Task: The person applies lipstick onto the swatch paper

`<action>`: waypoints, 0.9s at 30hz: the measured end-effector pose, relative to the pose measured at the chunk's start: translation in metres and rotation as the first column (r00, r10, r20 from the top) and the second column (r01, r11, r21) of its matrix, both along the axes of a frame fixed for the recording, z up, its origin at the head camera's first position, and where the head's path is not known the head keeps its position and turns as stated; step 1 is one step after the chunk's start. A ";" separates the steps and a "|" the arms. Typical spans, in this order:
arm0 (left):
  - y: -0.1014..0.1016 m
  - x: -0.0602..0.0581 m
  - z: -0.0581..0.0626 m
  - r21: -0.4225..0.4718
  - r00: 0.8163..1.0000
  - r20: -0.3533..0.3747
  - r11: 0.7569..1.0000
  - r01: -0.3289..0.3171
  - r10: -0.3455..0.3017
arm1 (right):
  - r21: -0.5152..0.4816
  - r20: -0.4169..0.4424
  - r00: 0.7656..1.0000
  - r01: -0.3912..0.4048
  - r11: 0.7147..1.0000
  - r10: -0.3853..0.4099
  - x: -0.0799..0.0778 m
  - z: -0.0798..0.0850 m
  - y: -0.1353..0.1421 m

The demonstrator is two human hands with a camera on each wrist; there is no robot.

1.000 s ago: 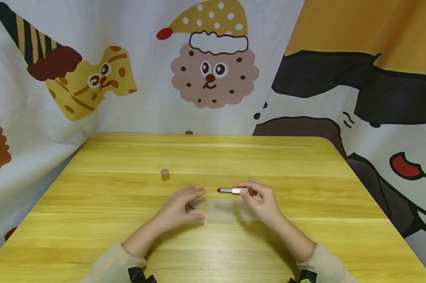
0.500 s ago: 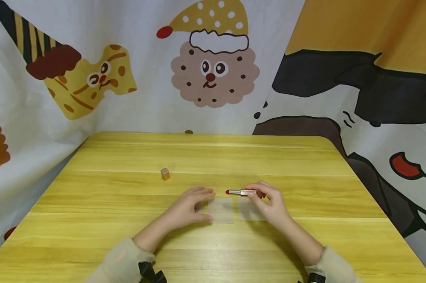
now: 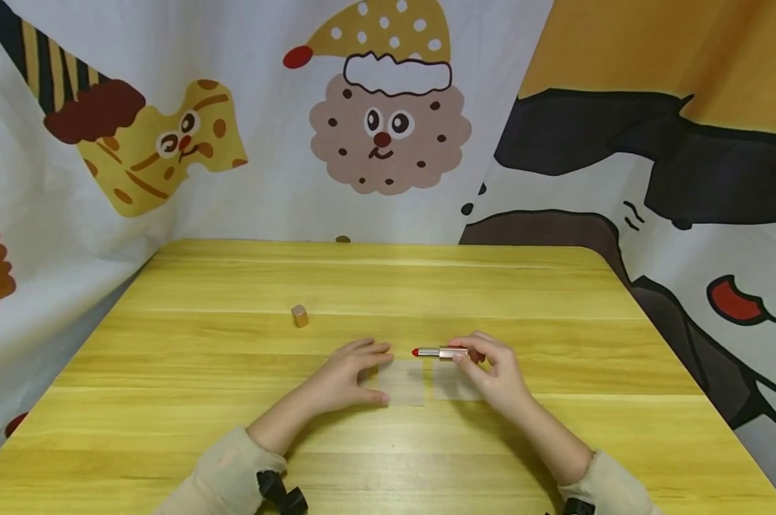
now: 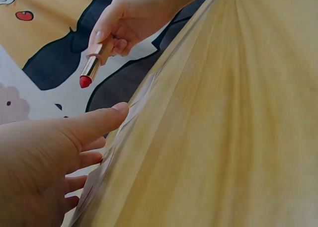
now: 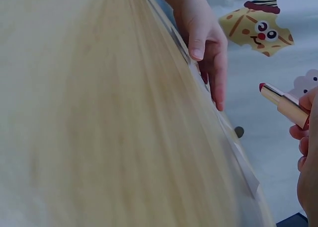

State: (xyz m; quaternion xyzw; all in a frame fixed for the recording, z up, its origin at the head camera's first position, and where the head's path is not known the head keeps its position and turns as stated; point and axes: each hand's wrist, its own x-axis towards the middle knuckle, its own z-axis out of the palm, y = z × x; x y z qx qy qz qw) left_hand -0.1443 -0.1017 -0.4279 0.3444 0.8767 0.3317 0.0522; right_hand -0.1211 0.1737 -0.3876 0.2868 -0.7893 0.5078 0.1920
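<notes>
My right hand [image 3: 498,368] pinches a lipstick [image 3: 450,352] by its metallic base, in the air with the red tip pointing left. In the left wrist view the lipstick [image 4: 94,65] is uncapped and tilts down. My left hand [image 3: 349,379] holds nothing; its fingers and thumb are spread at the left edge of the middle pale, translucent square [image 3: 405,383]. Whether they touch it I cannot tell. Another such square [image 3: 450,383] lies partly behind my right hand. The leftmost square is mostly hidden by my left hand.
A small copper-coloured cylinder [image 3: 300,316], like a lipstick cap, stands on the wooden table [image 3: 388,465] beyond my left hand. A printed cartoon curtain [image 3: 252,200] hangs along the far edge.
Both hands have moved to the right, the lipstick with the right one. My left hand now covers the red mark seen earlier on the leftmost square. The copper cylinder stays put.
</notes>
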 end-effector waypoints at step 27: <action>0.000 0.000 -0.003 -0.032 1.000 -0.006 0.999 0.007 -0.007 | 0.077 0.005 0.999 -0.036 0.996 0.036 -0.022 -0.040 -0.007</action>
